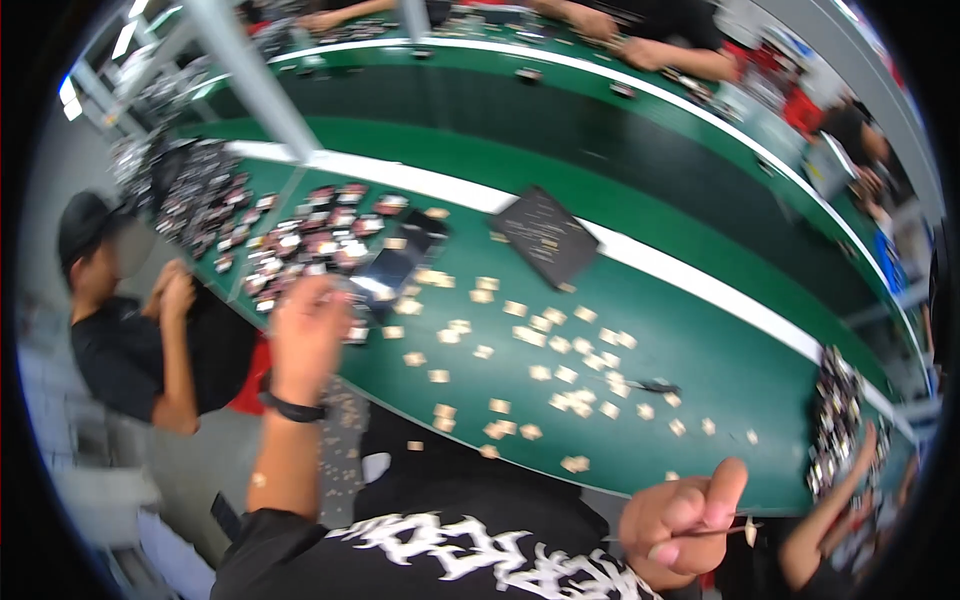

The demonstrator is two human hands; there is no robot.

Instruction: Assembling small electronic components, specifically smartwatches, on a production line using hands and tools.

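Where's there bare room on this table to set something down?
The green tabletop looks bare between the white strip, scattered pale squares and far-right pile. Crowded: mid-table, and the small parts beyond the left hand.

the smooth tabletop (460, 365) is deep green, edged by a plain white strip (700, 285). small flat square pieces (566, 375) are pale cream. the heaped small compact pieces (320, 235) mix black, silvery white and pinkish red. the flat square box (545, 235) is black with tiny pale markings. the short-sleeved cloth shirt (480, 555) is black, patterned with jagged white shapes; the narrow wristband (292, 405) is black. the thin straight tool (737, 529) looks dark brown.
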